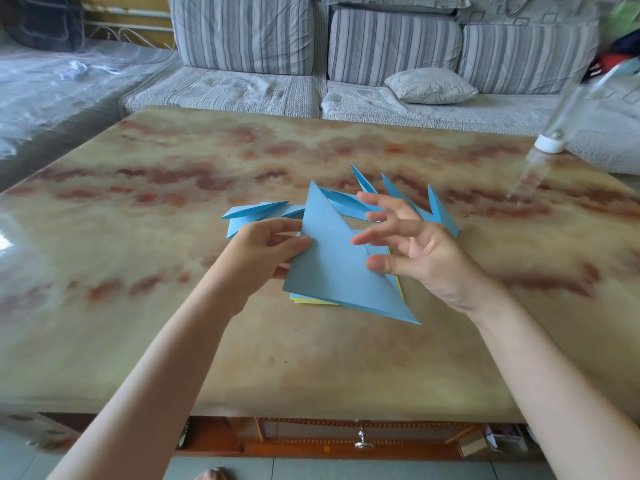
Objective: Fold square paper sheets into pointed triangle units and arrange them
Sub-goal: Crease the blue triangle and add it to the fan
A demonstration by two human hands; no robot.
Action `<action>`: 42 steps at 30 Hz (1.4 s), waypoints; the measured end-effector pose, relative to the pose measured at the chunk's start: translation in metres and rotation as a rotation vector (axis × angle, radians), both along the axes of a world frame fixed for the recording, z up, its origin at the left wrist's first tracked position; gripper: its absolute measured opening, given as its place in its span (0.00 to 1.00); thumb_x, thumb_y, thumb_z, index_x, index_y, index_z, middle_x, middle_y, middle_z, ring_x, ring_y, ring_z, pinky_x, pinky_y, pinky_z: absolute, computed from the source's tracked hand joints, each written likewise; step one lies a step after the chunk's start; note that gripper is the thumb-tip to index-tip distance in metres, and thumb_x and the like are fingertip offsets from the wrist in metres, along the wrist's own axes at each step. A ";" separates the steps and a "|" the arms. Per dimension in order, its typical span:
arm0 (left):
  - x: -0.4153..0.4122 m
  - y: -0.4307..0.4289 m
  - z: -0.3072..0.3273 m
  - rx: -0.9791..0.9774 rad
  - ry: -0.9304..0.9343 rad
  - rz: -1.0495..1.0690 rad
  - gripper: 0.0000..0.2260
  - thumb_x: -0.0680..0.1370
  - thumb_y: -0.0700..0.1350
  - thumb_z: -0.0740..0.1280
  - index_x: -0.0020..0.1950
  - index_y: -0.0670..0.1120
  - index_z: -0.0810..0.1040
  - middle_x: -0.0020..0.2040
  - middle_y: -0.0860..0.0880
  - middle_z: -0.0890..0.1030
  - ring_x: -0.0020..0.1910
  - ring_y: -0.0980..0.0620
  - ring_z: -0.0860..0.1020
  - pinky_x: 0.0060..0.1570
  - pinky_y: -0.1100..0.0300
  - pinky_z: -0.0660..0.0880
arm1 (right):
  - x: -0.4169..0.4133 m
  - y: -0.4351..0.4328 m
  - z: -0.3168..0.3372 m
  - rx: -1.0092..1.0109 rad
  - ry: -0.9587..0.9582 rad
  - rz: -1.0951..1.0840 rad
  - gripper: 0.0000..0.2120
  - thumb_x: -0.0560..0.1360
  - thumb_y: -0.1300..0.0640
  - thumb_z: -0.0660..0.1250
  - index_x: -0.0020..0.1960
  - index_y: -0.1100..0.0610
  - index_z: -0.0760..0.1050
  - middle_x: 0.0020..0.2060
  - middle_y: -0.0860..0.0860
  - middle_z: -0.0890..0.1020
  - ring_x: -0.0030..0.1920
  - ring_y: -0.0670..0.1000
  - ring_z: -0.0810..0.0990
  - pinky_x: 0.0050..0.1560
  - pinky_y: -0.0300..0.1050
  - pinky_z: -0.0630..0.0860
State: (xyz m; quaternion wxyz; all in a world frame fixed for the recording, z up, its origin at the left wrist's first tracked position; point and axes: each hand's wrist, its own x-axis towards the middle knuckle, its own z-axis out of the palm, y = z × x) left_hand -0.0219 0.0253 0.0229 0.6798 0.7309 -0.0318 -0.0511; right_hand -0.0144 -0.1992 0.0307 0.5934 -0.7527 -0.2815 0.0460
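Marbled tan and rust colours run across the table (138, 237) before us, and behind it stands a grey striped sofa (242, 36) with a pale pillow (429, 85) on its seat. At the table's near edge, below the top, a drawer shows a metal knob (362, 443).

Our left hand (266, 251) pinches the blue sheet (332, 265) at its left edge, thumb on top and fingers curled beneath. The sheet is partly folded into a long triangular shape, with one point rising away from us and another reaching toward the lower right. It sits over the middle of the table, above a small stack of paper (308, 300) whose yellow edge peeks out below it.

Our right hand (422, 251) is spread wide beside the sheet's right side and grips nothing. Its thumb lies close against the fold, though we cannot tell for sure whether it touches the paper.

Beyond the hands, finished blue units lie on the table. Some flat ones (254, 209) sit to the left, and several spiky ones (440, 211) stand with their tips pointing up to the right.

Near the right edge of the table is a blurred, clear object with a white cap (550, 143).
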 end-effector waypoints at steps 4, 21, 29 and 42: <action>-0.001 0.001 0.000 -0.035 0.050 -0.069 0.09 0.79 0.40 0.64 0.57 0.47 0.79 0.46 0.52 0.84 0.41 0.57 0.82 0.39 0.65 0.78 | 0.001 -0.007 0.003 0.086 0.017 0.011 0.12 0.73 0.60 0.67 0.45 0.45 0.84 0.68 0.45 0.74 0.68 0.46 0.70 0.63 0.43 0.72; -0.002 -0.001 0.000 -0.005 0.038 -0.113 0.10 0.78 0.39 0.65 0.59 0.47 0.79 0.49 0.45 0.84 0.47 0.46 0.83 0.47 0.56 0.81 | 0.006 0.000 -0.007 0.105 0.137 -0.084 0.17 0.61 0.46 0.77 0.44 0.56 0.85 0.45 0.50 0.85 0.50 0.51 0.81 0.58 0.47 0.77; -0.007 -0.005 0.005 -0.031 0.034 -0.173 0.10 0.81 0.43 0.61 0.59 0.46 0.79 0.49 0.45 0.85 0.47 0.46 0.84 0.42 0.59 0.80 | 0.000 0.006 0.000 0.205 0.153 -0.211 0.07 0.65 0.58 0.73 0.42 0.58 0.81 0.36 0.52 0.85 0.35 0.54 0.84 0.43 0.46 0.81; -0.007 -0.007 0.011 -0.066 -0.015 -0.099 0.30 0.68 0.69 0.63 0.61 0.51 0.79 0.55 0.51 0.84 0.53 0.51 0.82 0.49 0.55 0.80 | -0.001 0.007 0.001 0.176 0.173 -0.222 0.06 0.71 0.69 0.70 0.44 0.59 0.80 0.36 0.54 0.84 0.33 0.54 0.82 0.39 0.41 0.79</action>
